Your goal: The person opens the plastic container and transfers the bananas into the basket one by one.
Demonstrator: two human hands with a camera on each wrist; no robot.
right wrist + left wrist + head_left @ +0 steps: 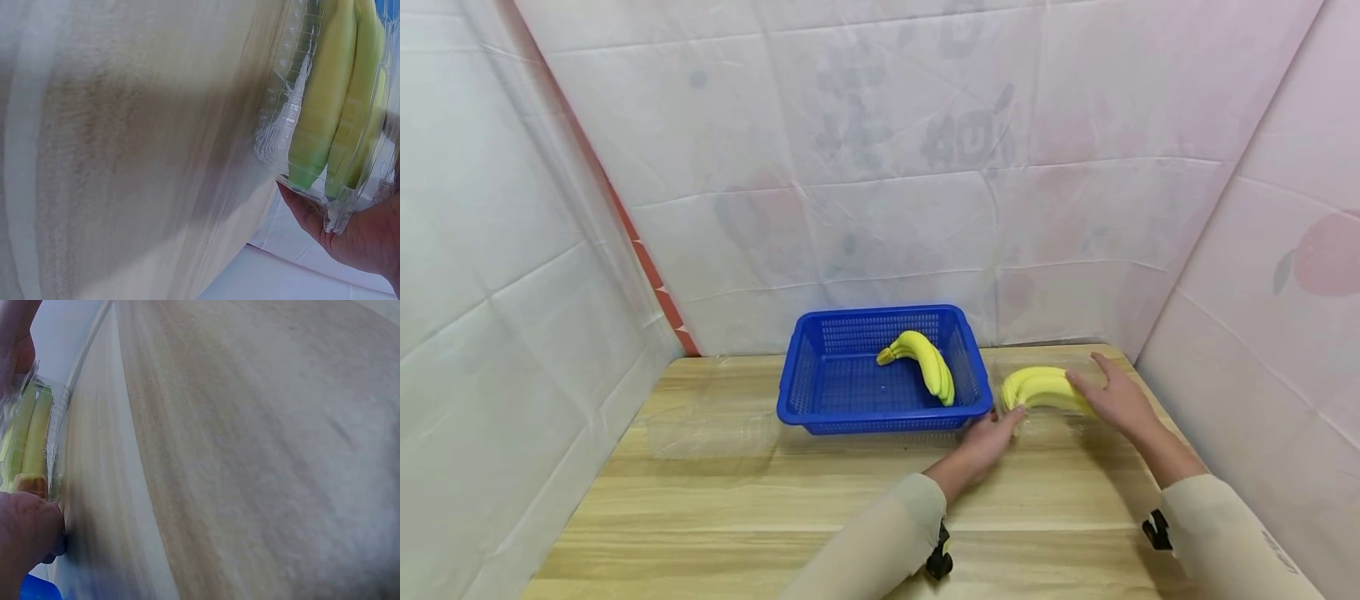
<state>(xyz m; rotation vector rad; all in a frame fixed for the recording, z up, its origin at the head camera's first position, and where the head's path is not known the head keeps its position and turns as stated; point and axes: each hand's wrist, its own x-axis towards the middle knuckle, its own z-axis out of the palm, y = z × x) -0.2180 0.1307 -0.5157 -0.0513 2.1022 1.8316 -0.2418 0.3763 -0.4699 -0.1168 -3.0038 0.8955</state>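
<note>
A bunch of yellow bananas (1041, 387) lies inside a clear plastic box (294, 122) at the right of the table. My left hand (988, 437) grips the box's left end, by the brown stem seen in the left wrist view. At the opposite end, my right hand (1116, 400) holds the box between thumb and fingers; the right wrist view shows the greenish banana tips near that palm. Just left of my left hand stands a blue plastic basket (880, 417), with another banana bunch (928, 362) lying in its right half.
Another clear plastic box (715, 437) sits on the left part of the wooden table (820, 508), its outline hard to make out. Pale printed sheets (887, 167) hang behind the table and on both sides.
</note>
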